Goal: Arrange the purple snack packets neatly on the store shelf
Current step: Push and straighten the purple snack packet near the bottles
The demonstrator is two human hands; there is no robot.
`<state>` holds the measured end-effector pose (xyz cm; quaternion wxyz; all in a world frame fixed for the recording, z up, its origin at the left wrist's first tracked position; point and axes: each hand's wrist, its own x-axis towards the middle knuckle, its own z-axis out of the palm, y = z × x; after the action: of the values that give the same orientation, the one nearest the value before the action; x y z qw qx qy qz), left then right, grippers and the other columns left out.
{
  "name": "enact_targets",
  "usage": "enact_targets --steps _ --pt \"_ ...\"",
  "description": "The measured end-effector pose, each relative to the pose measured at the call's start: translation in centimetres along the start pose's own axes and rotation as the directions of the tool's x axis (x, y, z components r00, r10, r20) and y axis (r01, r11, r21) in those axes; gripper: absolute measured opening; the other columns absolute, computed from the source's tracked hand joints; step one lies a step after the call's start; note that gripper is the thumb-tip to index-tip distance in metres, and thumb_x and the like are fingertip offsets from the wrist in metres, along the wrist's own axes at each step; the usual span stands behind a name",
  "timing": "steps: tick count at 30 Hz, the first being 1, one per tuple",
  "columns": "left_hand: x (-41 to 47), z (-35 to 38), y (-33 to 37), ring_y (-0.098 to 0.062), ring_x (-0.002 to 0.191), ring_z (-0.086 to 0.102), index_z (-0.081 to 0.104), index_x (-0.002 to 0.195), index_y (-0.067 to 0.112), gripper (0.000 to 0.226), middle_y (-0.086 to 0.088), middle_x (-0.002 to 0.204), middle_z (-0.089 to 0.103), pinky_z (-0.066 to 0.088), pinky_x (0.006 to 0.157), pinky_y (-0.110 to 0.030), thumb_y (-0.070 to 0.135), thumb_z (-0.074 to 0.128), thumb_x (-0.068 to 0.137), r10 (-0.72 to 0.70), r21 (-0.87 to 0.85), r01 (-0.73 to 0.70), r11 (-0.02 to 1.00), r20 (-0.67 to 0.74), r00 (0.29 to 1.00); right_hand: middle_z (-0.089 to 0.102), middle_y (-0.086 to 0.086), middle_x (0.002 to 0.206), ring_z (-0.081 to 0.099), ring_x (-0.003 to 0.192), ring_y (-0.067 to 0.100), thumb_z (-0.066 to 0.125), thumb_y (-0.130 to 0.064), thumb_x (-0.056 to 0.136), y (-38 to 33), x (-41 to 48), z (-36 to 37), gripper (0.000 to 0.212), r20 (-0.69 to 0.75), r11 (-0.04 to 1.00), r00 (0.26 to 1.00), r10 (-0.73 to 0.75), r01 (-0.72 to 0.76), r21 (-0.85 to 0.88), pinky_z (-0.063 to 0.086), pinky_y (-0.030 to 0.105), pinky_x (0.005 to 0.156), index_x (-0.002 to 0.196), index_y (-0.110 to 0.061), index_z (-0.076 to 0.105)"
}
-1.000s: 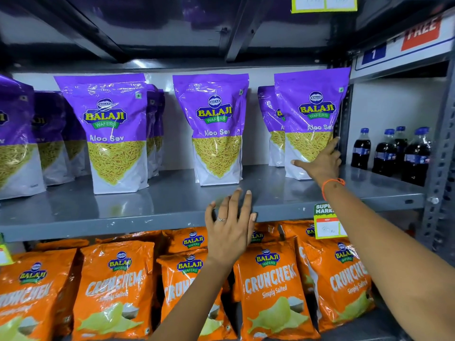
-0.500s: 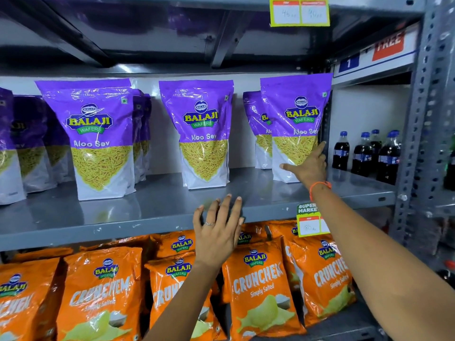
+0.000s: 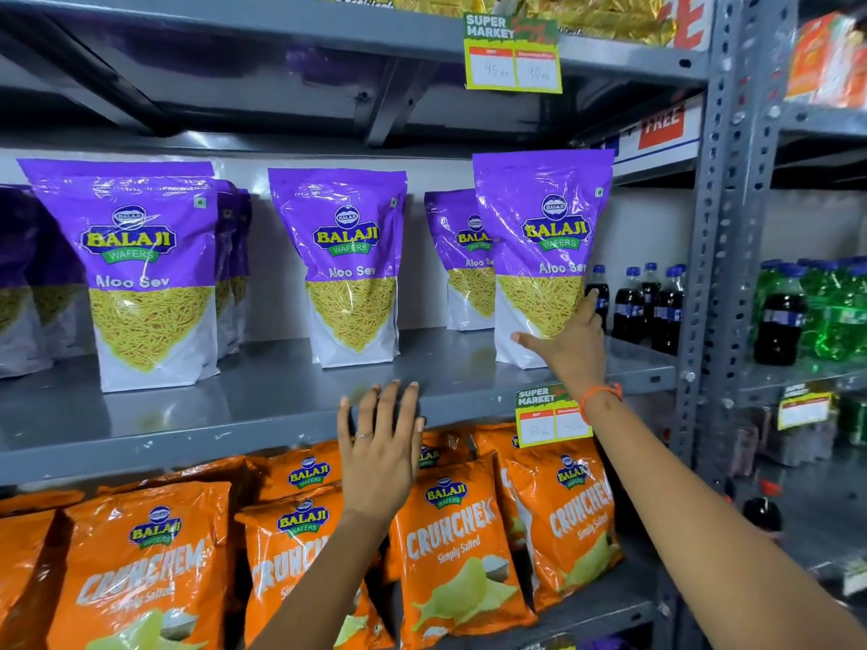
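Note:
Purple Aloo Sev packets stand upright on the grey middle shelf (image 3: 262, 415). The right-hand packet (image 3: 539, 236) is the nearest to the shelf's right end, and my right hand (image 3: 570, 342) presses flat against its lower right front, fingers spread. A second packet (image 3: 457, 255) stands just behind it to the left. The middle packet (image 3: 345, 265) stands alone, and a left packet (image 3: 140, 269) fronts a row of others. My left hand (image 3: 380, 452) hovers open in front of the shelf's front edge, holding nothing.
Orange Crunchex packets (image 3: 450, 546) fill the shelf below. Dark cola bottles (image 3: 633, 302) stand behind the right packet, green and dark bottles (image 3: 807, 312) in the adjoining bay. A grey perforated upright (image 3: 718, 255) bounds the shelf on the right. Price tags (image 3: 513, 63) hang from shelf edges.
The view has shifted up and to the right. My right hand stays on the right packet's lower front, and my left hand has stayed in front of the shelf edge.

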<state>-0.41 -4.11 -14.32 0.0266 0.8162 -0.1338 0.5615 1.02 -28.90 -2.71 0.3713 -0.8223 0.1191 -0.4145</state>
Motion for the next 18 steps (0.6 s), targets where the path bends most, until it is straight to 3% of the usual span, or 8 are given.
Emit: enact_targets --steps 18 --pt "0.0 -0.7 -0.1 -0.03 0.126 0.041 0.045 0.138 0.016 0.046 -0.012 0.129 0.055 0.007 0.117 -0.049 0.035 0.033 0.098 -0.009 -0.02 0.011 1.0 0.098 0.995 0.037 0.02 0.149 0.037 0.138 0.036 0.082 -0.055 0.062 0.7 -2.2 -2.9 0.127 -0.065 1.0 0.998 -0.017 0.016 -0.021 0.037 0.053 0.11 0.152 -0.007 0.006"
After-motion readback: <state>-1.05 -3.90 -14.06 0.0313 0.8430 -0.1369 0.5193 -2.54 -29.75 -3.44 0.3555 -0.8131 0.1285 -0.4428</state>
